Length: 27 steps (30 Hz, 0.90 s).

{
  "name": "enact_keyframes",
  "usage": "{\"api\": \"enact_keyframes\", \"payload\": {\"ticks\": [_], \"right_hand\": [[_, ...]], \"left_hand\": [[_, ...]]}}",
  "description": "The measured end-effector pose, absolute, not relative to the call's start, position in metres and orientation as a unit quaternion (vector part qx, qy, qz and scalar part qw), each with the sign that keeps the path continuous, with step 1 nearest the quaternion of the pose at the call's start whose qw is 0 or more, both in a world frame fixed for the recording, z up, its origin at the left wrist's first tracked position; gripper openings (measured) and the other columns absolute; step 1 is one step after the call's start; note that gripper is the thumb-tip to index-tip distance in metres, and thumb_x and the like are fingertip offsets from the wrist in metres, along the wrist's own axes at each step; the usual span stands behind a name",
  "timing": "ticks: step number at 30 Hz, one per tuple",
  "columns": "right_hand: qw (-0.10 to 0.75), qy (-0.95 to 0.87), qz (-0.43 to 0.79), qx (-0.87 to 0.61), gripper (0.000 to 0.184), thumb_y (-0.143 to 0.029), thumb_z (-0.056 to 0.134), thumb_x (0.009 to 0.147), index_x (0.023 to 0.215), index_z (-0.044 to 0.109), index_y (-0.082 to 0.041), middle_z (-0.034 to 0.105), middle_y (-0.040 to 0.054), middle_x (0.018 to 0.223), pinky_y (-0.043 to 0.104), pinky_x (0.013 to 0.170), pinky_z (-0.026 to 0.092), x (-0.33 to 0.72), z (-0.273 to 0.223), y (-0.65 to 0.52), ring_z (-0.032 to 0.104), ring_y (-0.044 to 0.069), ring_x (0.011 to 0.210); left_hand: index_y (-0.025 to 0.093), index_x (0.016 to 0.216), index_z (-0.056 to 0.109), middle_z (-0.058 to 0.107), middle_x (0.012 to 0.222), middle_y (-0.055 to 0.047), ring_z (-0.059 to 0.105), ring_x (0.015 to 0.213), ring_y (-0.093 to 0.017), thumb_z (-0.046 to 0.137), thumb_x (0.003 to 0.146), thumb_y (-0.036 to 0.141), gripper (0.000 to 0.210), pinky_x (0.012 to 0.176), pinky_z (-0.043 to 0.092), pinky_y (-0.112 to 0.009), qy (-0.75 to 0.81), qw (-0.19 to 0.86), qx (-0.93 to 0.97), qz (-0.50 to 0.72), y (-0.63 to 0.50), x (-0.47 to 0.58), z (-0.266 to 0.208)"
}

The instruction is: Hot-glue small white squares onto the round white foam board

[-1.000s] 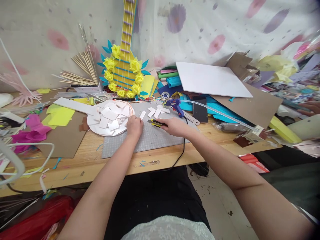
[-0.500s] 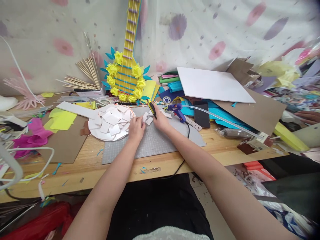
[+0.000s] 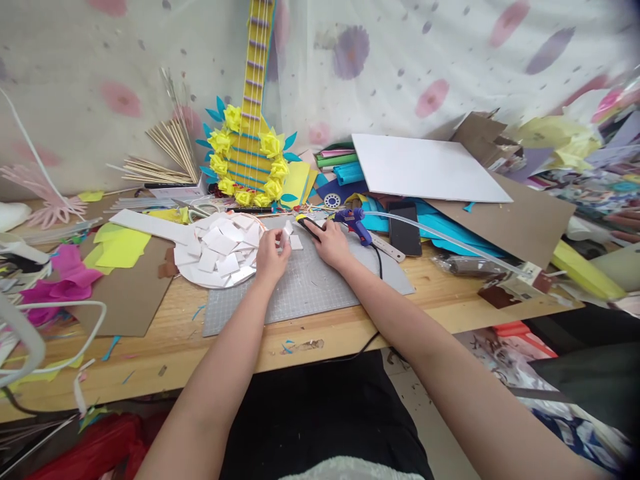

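Note:
My left hand pinches a small white foam-board piece upright between thumb and fingers above the grey cutting mat. Another white piece lies flat on the mat just right of it. My right hand has its fingers closed over a black and yellow utility knife, low at the mat's far side. Left of my left hand sits a white guitar-like shape, its round body heaped with white squares. A blue glue gun rests beyond my right hand.
A yellow paper guitar with flowers stands at the back. A white board lies over blue sheets, beside a black phone and a metal ruler. The glue gun's black cord crosses the mat; brown cardboard lies left.
My right hand has lowered the knife from a raised slant to nearly flat near the mat. My left hand has lifted a white piece off the mat.

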State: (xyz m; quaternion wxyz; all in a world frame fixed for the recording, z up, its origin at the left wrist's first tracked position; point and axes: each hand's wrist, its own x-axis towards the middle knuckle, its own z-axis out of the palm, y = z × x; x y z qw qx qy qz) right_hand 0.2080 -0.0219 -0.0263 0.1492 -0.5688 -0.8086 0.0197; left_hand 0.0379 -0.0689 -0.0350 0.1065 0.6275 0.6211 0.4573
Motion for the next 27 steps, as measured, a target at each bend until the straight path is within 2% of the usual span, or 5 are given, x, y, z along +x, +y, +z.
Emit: {"api": "enact_keyframes", "payload": {"ticks": [4,11,15,19,27], "right_hand": [[0.156,-0.811,0.016,-0.564,0.051,-0.036,0.045,0.094,0.145,0.042,-0.035,0.051,0.0136,0.121,0.039,0.091,0.040,0.205,-0.029,-0.018,0.045,0.028,0.112],[0.325,-0.867,0.067,-0.373,0.051,-0.024,0.058,0.085,0.135,0.054,-0.020,0.057,0.0122,0.129,0.042,0.105,0.035,0.195,-0.040,-0.015,0.047,0.026,0.121],[0.349,-0.862,0.123,-0.347,0.034,-0.021,0.053,0.087,0.120,0.061,-0.018,0.065,0.0115,0.116,0.040,0.097,0.043,0.187,-0.045,-0.019,0.056,0.025,0.110],[0.323,-0.863,0.081,-0.381,0.024,-0.016,0.050,0.088,0.107,0.065,-0.016,0.068,0.0127,0.105,0.040,0.092,0.044,0.192,-0.041,-0.018,0.058,0.027,0.103],[0.326,-0.849,0.061,-0.412,0.049,-0.005,0.044,0.082,0.128,0.057,-0.017,0.058,0.0131,0.133,0.045,0.106,0.037,0.201,-0.042,-0.011,0.047,0.027,0.125]], "left_hand": [[0.020,0.102,0.050,0.064,0.093,-0.004,0.062,0.082,-0.015,0.058,0.077,0.018,0.026,0.069,0.051,-0.026,0.615,0.197,0.573,0.504,-0.070,0.035,-0.043],[0.018,0.105,0.057,0.068,0.097,-0.007,0.065,0.086,-0.016,0.059,0.077,0.020,0.028,0.068,0.051,-0.025,0.567,0.270,0.577,0.523,-0.070,0.032,-0.049],[0.018,0.106,0.062,0.069,0.098,-0.006,0.064,0.083,-0.014,0.058,0.074,0.013,0.033,0.068,0.050,-0.024,0.566,0.257,0.622,0.477,-0.074,0.034,-0.041],[0.017,0.107,0.066,0.069,0.098,-0.006,0.062,0.076,-0.014,0.060,0.073,0.014,0.035,0.069,0.050,-0.026,0.601,0.191,0.653,0.418,-0.079,0.032,-0.034],[0.019,0.107,0.066,0.067,0.103,-0.006,0.061,0.071,-0.011,0.060,0.076,0.015,0.032,0.067,0.050,-0.023,0.613,0.130,0.593,0.505,-0.078,0.021,-0.028]]}}
